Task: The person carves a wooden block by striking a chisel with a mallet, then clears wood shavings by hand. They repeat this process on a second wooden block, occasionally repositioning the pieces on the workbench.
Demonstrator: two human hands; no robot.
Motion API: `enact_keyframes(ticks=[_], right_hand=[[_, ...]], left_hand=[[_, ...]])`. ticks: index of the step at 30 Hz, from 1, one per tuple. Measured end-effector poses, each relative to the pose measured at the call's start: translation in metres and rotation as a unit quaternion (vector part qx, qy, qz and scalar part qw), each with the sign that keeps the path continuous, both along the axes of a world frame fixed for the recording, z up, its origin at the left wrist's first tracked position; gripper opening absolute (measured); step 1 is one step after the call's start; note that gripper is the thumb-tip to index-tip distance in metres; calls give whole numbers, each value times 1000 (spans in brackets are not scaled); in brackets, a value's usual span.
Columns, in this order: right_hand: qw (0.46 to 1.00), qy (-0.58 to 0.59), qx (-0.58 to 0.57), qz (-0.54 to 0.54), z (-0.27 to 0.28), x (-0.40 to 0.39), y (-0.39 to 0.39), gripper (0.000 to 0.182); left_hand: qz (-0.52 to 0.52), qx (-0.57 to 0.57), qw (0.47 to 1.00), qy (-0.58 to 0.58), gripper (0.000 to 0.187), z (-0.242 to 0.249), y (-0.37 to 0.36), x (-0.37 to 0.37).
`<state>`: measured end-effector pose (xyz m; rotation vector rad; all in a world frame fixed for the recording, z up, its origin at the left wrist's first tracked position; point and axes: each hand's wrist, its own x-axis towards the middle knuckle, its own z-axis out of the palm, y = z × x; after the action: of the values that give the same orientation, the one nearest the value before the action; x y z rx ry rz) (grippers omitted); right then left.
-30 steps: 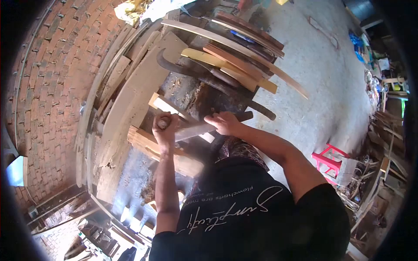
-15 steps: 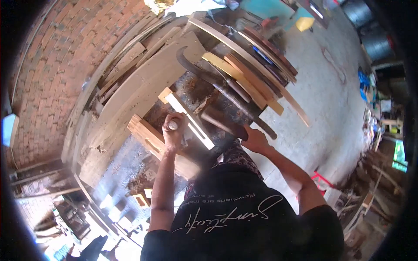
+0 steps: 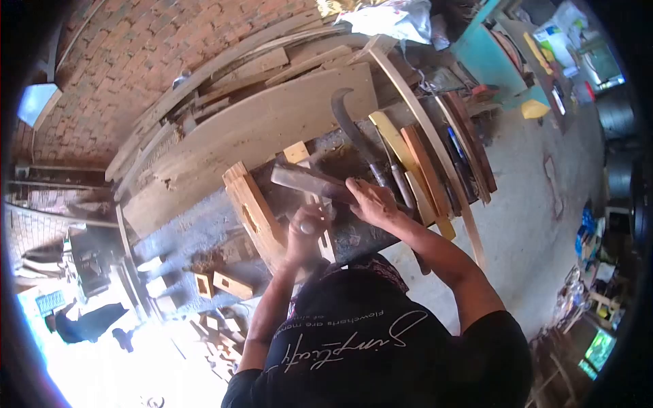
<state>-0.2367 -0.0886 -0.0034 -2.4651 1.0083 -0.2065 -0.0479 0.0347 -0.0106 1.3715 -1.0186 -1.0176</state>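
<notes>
My right hand (image 3: 373,202) grips one end of a flat, dark wooden mallet (image 3: 303,180), its far end pointing left above the bench. My left hand (image 3: 304,238) is closed around a chisel (image 3: 307,226); the round end of its handle faces up, and its blade is hidden under the hand. Below and beside this hand lies a pale slotted wood strip (image 3: 327,250), partly covered by hand and mallet. A thick timber (image 3: 253,212) with a cut slot lies just left of it. A small light wood piece (image 3: 295,151) sits beyond the mallet.
A curved sickle-like blade (image 3: 348,122) and several wood strips (image 3: 425,173) lie right of my hands. A wide plank (image 3: 272,112) leans along the brick wall (image 3: 170,54). Small slotted blocks (image 3: 232,284) rest at the bench's left end.
My right hand has swung the mallet left and up, over the strip and close to my left hand. My left hand still holds the chisel. The view has shifted and turned.
</notes>
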Motion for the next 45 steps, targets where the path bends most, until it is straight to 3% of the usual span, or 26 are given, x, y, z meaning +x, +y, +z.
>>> enact_keyframes(ticks=[3, 5, 6, 8, 10, 12, 13, 15, 17, 19, 20, 21, 23, 25, 27, 30, 33, 41, 43, 45], right_hand=[[995, -101, -21, 14, 11, 4, 3, 56], [998, -26, 37, 37, -13, -5, 0, 55], [999, 13, 40, 33, -21, -11, -7, 55], [1000, 8, 7, 27, -30, -15, -22, 55], [1000, 19, 4, 23, -25, -22, -15, 55], [994, -106, -34, 7, 1, -16, -15, 58], [993, -108, -37, 10, -1, -16, -16, 58], [997, -72, -5, 19, -10, -19, -10, 59], [998, -53, -9, 20, -16, -29, -4, 57], [994, -110, -8, -21, -27, -39, 4, 54], [995, -57, 61, -55, -27, -42, 10, 55], [995, -57, 62, -50, -27, -45, 15, 55], [987, -30, 109, -115, -35, -54, 25, 57], [989, -49, 78, -112, -37, -61, 33, 60], [978, 16, 142, -155, -28, -64, 38, 63], [979, 9, 141, -148, -40, -79, 47, 67], [981, -8, 122, -149, -40, -84, 53, 65], [976, -17, 126, -179, -16, -80, 64, 68], [962, 12, 192, -194, -1, -76, 63, 63], [965, -6, 186, -187, 3, -77, 65, 60]], left_hand=[[47, 62, 995, 59, 27, 19, -3, -6], [67, 91, 993, 34, 28, 27, -2, -7], [64, 49, 997, 1, 24, 26, -2, -6], [46, -21, 998, -35, 21, 26, 3, -5], [59, -11, 998, -32, 22, 32, 4, -11], [65, -6, 997, -49, 22, 44, -3, -13], [68, -9, 996, -50, 22, 47, -6, -12], [62, -44, 997, -3, 22, 56, -7, -7], [87, 8, 996, -8, 23, 78, -3, 0], [150, -4, 973, 175, 29, 79, 2, 15], [183, -10, 974, 130, 29, 80, 2, 20], [206, -24, 949, 236, 25, 73, 5, 28], [246, -15, 938, 245, 20, 74, 5, 35], [254, -20, 928, 271, 18, 74, 3, 37], [263, -26, 918, 297, 17, 76, 0, 38], [265, -44, 908, 321, 20, 72, -8, 36], [274, 17, 905, 325, 22, 80, -17, 31], [269, -25, 918, 292, 22, 39, -25, 23], [252, -40, 926, 280, 24, 32, -28, 22], [248, -36, 933, 259, 26, 32, -28, 18]])
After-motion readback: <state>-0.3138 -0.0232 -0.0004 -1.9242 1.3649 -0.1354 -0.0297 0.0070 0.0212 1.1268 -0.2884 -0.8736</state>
